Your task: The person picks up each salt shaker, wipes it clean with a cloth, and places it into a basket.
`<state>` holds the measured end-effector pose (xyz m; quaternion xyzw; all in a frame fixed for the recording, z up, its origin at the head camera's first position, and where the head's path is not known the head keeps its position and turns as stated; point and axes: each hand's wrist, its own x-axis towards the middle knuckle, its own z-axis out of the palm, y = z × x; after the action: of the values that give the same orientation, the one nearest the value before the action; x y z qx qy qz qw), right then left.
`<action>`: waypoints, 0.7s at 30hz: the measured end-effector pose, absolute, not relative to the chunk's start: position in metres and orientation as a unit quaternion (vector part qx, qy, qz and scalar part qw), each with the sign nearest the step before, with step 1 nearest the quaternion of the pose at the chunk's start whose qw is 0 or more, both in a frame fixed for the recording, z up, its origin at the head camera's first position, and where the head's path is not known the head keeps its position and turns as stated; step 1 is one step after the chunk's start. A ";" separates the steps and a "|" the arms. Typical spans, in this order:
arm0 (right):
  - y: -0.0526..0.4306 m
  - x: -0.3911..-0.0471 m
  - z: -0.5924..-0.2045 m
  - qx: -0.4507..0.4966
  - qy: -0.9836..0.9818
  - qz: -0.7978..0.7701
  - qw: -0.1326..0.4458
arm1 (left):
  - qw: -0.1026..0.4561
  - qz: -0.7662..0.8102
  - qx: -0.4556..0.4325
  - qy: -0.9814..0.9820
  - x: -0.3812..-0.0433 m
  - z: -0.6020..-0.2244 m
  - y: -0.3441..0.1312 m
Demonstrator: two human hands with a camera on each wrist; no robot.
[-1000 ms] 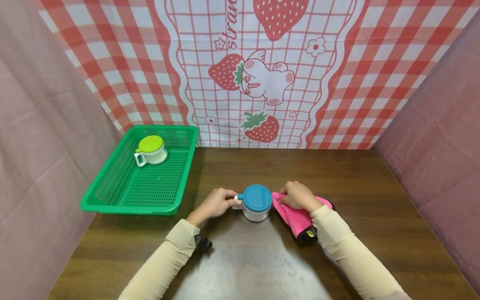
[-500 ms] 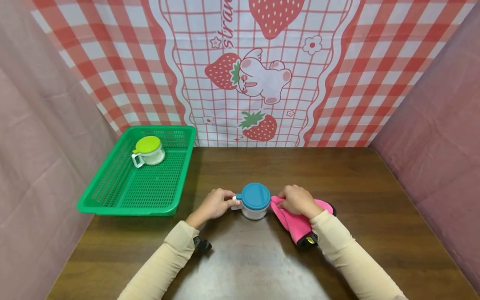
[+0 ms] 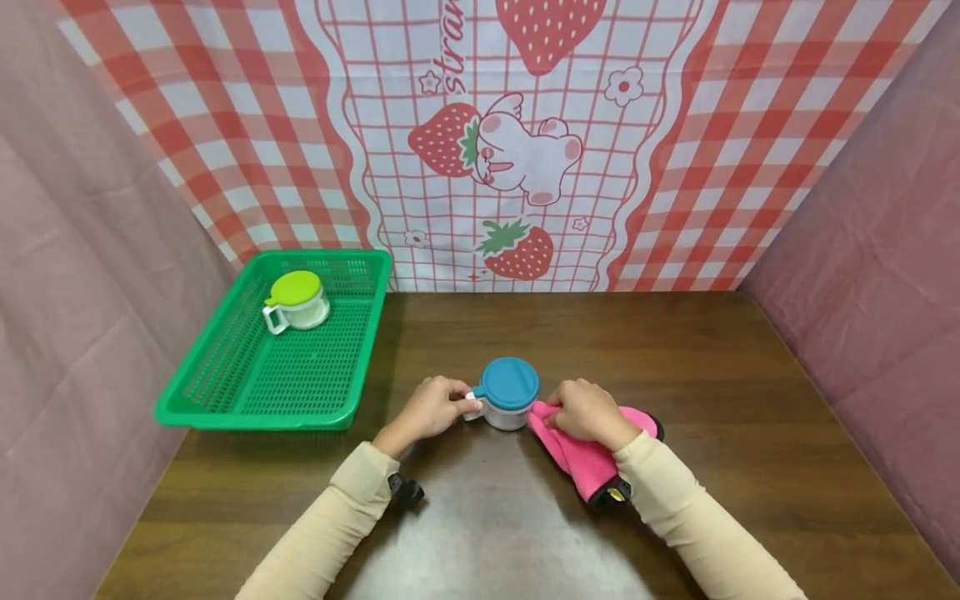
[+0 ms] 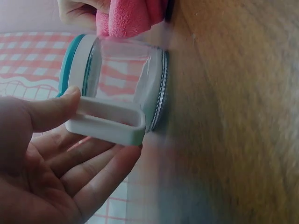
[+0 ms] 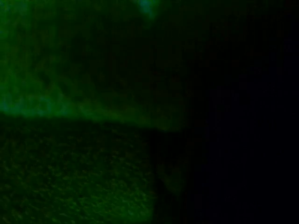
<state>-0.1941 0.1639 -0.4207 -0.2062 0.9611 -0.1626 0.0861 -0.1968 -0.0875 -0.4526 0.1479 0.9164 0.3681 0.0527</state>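
A clear glass seasoning jar (image 3: 504,417) with a blue lid (image 3: 509,383) stands on the table at the centre of the head view. My left hand (image 3: 431,408) pinches its white handle (image 4: 107,121) between thumb and fingers, as the left wrist view shows close up. On the other side, my right hand (image 3: 588,412) grips a pink cloth (image 3: 588,467) with dark edging. A bunched corner of this cloth lies against the jar's right side. Almost nothing can be made out in the dark right wrist view.
A green plastic basket (image 3: 352,412) stands at the left of the wooden table (image 3: 600,325). Inside it sits a similar jar with a lime-green lid (image 3: 296,288). A strawberry-print checked curtain (image 3: 675,250) hangs along the back, with pink drapes at both sides.
My right hand has moved the cloth a little left and nearer to me, against the jar. The blue-lidded jar has shifted slightly away from me. My left hand keeps its grip.
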 end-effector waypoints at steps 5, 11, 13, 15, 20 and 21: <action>0.158 -0.187 -0.420 -0.235 0.950 -0.188 0.088 | 0.056 0.354 0.151 0.921 -0.196 -0.452 -0.085; 0.155 -0.182 -0.417 -0.258 0.942 -0.200 0.074 | 0.055 0.353 0.157 0.921 -0.196 -0.456 -0.083; 0.156 -0.181 -0.417 -0.264 0.940 -0.204 0.065 | 0.054 0.363 0.159 0.916 -0.196 -0.456 -0.083; 0.157 -0.181 -0.417 -0.269 0.938 -0.211 0.056 | 0.052 0.373 0.160 0.912 -0.196 -0.456 -0.084; 0.162 -0.182 -0.415 -0.274 0.933 -0.230 0.040 | 0.054 0.381 0.158 0.909 -0.196 -0.453 -0.085; 0.163 -0.183 -0.415 -0.274 0.933 -0.232 0.039 | 0.055 0.381 0.158 0.909 -0.196 -0.454 -0.085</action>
<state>-0.1825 0.1630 -0.4147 -0.2737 0.9326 -0.2322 0.0388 -0.1959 -0.0845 -0.4536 0.1580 0.9093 0.3811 0.0554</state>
